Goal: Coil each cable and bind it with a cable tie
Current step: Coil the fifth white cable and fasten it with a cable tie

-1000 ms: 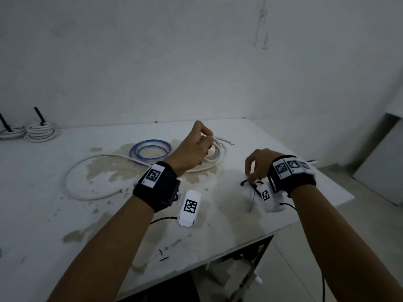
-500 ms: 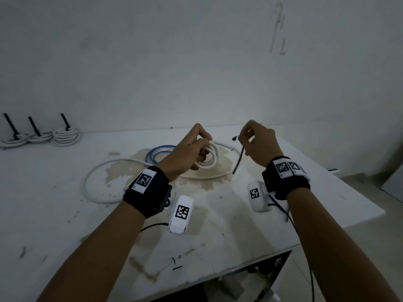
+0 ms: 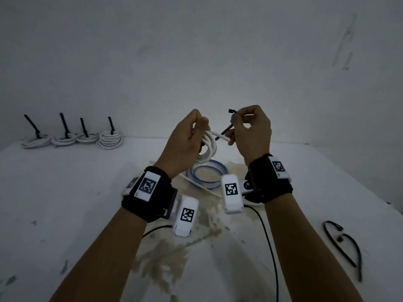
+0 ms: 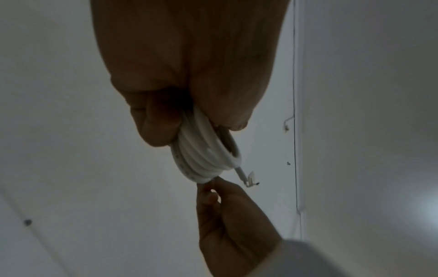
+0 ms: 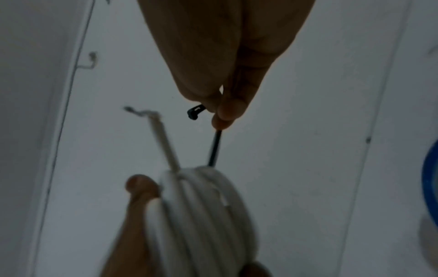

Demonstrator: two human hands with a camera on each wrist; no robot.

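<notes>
Hands [image 3: 250, 131] raised, stained white table [image 3: 65, 192], bare wall [image 3: 196, 51]

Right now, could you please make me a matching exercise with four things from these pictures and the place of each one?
Things:
1. white coil
2. black tie
3. blue ring
4. bound coils

Places:
A. flat on the table under the hands
B. pinched by the right hand
C. far left edge of the table
D. held in the left hand

Pairs: 1-D, 2-B, 3-A, 4-C

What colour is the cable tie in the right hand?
Black. The cable tie pinched by the right hand shows best in the right wrist view, against the white coil.
</notes>
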